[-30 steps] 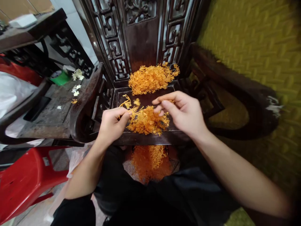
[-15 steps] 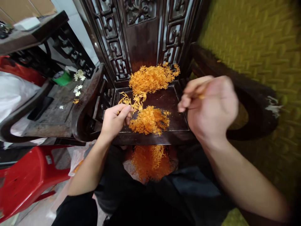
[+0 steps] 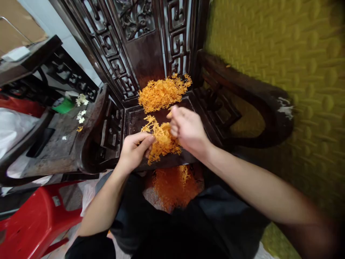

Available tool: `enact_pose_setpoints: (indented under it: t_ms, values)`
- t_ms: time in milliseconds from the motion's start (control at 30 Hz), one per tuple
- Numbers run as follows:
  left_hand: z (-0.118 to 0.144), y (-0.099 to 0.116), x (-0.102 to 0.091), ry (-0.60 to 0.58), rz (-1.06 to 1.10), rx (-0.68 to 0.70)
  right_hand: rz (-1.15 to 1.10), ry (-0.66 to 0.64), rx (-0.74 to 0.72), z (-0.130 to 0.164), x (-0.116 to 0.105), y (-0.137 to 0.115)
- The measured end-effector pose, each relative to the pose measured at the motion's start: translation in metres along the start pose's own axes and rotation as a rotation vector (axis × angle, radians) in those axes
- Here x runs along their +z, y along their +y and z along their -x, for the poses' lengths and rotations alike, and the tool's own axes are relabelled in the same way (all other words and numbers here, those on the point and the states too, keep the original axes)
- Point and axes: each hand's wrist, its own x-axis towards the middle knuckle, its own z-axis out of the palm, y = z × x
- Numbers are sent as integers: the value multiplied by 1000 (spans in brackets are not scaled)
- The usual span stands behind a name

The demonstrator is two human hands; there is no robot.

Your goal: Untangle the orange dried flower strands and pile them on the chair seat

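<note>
Rear heap (image 3: 164, 94) on chair seat (image 3: 135, 121)

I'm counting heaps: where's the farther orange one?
The farther orange heap sits upper-centre in the head view, on the wooden seat between the carved backrest and right hand.

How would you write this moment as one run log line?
left hand: pinching orange strands | right hand: fingers curled, contents unclear | far orange pile: on chair seat

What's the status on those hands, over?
Left hand pinching orange strands. Right hand curled, contents unclear. Hands partly cover near orange pile; far pile sits behind.
</note>
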Motion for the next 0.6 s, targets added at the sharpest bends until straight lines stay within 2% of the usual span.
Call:
enact_pose_setpoints:
  t_ms: [67,133,233,300,367,500,600]
  values:
    - [3,-1,-3,75,55,-7,10,167,-103,-14,-17,-12]
    - [4,-1,-7,136,100,-15,17,185,-92,-22,-31,-21]
    - [3,-2,-9,135,97,-17,-19,23,149,-10,-30,-21]
    - [1,-2,-9,125,60,-5,-16,-140,313,7,-17,-12]
    - [-1,0,-7,132,12,22,-11,-269,394,23,-3,-1]
    - [-1,7,-3,137,-158,97,-18,-432,387,35,9,11]
    - [0,10,0,99,-313,175,74,-436,280,34,7,12]
